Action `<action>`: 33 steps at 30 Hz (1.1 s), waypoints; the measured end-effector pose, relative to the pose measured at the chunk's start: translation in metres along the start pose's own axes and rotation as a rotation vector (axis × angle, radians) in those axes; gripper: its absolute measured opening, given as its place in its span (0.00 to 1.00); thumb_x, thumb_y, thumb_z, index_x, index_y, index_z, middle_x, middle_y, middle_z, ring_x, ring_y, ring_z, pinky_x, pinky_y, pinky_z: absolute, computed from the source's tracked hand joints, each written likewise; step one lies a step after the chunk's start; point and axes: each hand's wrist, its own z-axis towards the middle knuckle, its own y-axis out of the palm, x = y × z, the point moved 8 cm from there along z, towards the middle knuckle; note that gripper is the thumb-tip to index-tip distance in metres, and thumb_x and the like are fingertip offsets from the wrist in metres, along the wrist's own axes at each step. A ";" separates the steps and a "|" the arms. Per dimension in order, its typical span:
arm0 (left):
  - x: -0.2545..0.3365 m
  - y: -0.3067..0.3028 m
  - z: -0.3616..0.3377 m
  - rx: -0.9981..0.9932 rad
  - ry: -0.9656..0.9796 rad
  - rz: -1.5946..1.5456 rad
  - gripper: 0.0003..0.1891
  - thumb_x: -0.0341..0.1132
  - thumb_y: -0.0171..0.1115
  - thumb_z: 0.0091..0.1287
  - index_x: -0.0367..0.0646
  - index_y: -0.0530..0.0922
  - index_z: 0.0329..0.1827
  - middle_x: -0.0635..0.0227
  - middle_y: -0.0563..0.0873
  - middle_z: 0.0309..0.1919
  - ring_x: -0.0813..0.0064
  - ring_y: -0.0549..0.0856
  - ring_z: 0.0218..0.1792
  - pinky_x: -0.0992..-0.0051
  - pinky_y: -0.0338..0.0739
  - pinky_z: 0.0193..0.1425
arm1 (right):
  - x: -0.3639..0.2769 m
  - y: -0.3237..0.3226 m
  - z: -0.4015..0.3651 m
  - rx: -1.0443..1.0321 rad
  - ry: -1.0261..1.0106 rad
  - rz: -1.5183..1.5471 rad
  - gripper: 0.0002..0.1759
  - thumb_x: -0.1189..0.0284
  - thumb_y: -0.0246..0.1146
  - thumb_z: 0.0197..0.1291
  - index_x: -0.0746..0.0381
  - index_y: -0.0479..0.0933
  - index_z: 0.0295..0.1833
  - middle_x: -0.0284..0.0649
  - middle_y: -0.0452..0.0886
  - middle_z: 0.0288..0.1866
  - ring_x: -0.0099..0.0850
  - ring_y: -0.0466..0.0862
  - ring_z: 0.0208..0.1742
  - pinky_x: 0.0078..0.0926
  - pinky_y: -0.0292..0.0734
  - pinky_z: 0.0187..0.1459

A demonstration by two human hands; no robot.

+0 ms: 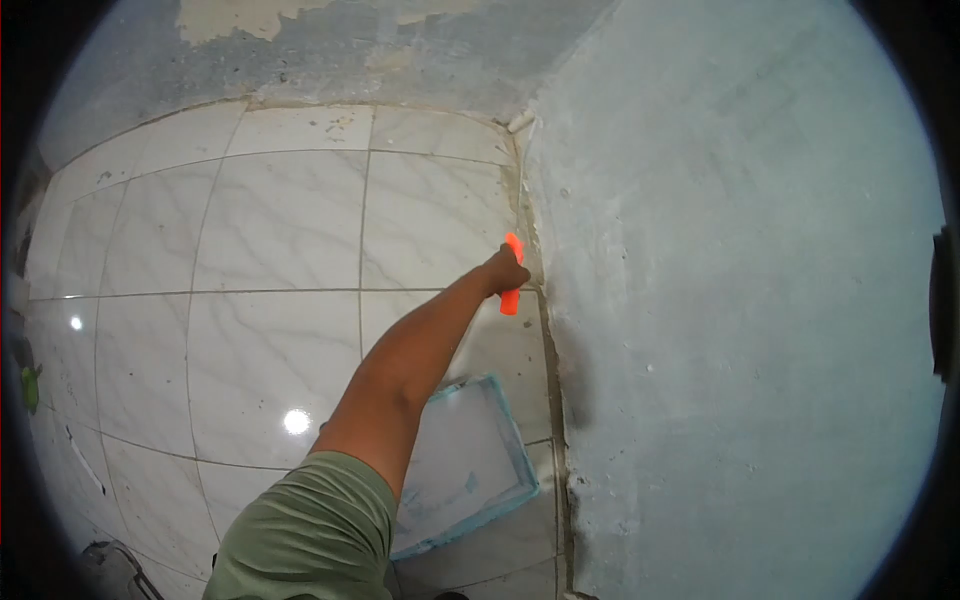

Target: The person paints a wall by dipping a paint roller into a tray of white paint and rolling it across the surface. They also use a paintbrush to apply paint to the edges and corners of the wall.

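My left hand (506, 270) reaches out from a green sleeve (310, 530) and is closed around a bright orange handle (510, 303). The handle sticks out above and below my fist, close to the foot of the grey-blue wall (730, 300). What the handle belongs to cannot be made out. Below my forearm lies a shallow blue-rimmed tray (515, 440) with a whitish inside and some blue smears. My arm covers part of the tray's left side. My right hand is out of view.
White marbled tiles (270, 220) cover the floor, with a rough dirty joint along the wall. The back wall (330, 60) has peeling patches. A small green object (30, 388) lies at the far left. Something grey with dark curved edges (115, 570) shows at bottom left.
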 end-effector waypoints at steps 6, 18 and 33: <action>-0.028 0.091 -0.076 0.038 -0.004 0.237 0.40 0.40 0.65 0.59 0.28 0.56 0.68 0.38 0.81 0.53 0.41 0.84 0.55 0.51 0.80 0.57 | 0.014 -0.033 0.021 -0.060 -0.125 0.114 0.17 0.73 0.69 0.64 0.65 0.81 0.57 0.37 0.80 0.35 0.26 0.75 0.36 0.26 0.75 0.40; -0.082 0.343 -0.363 -0.159 -0.128 0.189 0.51 0.45 0.62 0.66 0.26 0.38 0.77 0.35 0.79 0.58 0.39 0.82 0.59 0.52 0.79 0.59 | 0.217 0.026 0.117 0.012 0.055 0.472 0.30 0.51 0.58 0.74 0.66 0.73 0.66 0.45 0.79 0.57 0.41 0.82 0.55 0.41 0.81 0.52; -0.128 0.329 -0.442 -0.088 0.485 0.492 0.33 0.41 0.54 0.73 0.34 0.54 0.75 0.42 0.83 0.50 0.53 0.87 0.48 0.60 0.85 0.46 | 0.234 0.132 0.051 -0.274 0.027 1.074 0.32 0.47 0.51 0.76 0.64 0.71 0.67 0.41 0.83 0.41 0.27 0.81 0.23 0.25 0.73 0.20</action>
